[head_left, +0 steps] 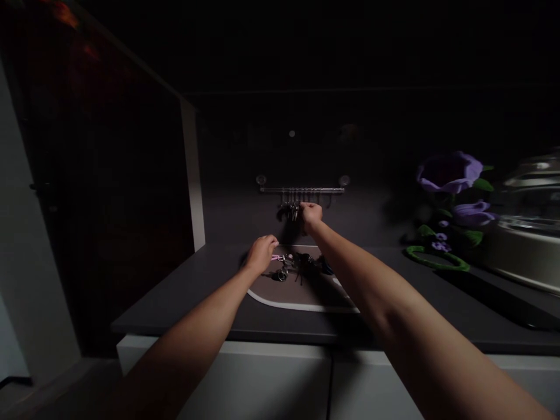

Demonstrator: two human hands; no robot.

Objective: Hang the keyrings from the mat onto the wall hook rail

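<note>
My right hand (311,214) is raised to the hook rail (301,190) on the back wall. Its fingers are pinched at the right edge of a bunch of metal keys (294,211) just under the hooks; how many keys are in the grip is too dark to see. Lower and to the left, my left hand (261,254) hovers at the left part of a brown mat (280,297) with a pale rim. Its fingers are closed together beside a pink strap (276,257); what they hold, if anything, is hidden. More keys and rings (282,273) lie on the mat.
Purple artificial flowers (450,174) with a green ring base (437,258) stand on the dark counter (184,297) at right. Beside them are a pale rounded appliance (529,251) and a flat black object (494,297). White cabinet fronts (271,373) are below; a dark door is at left.
</note>
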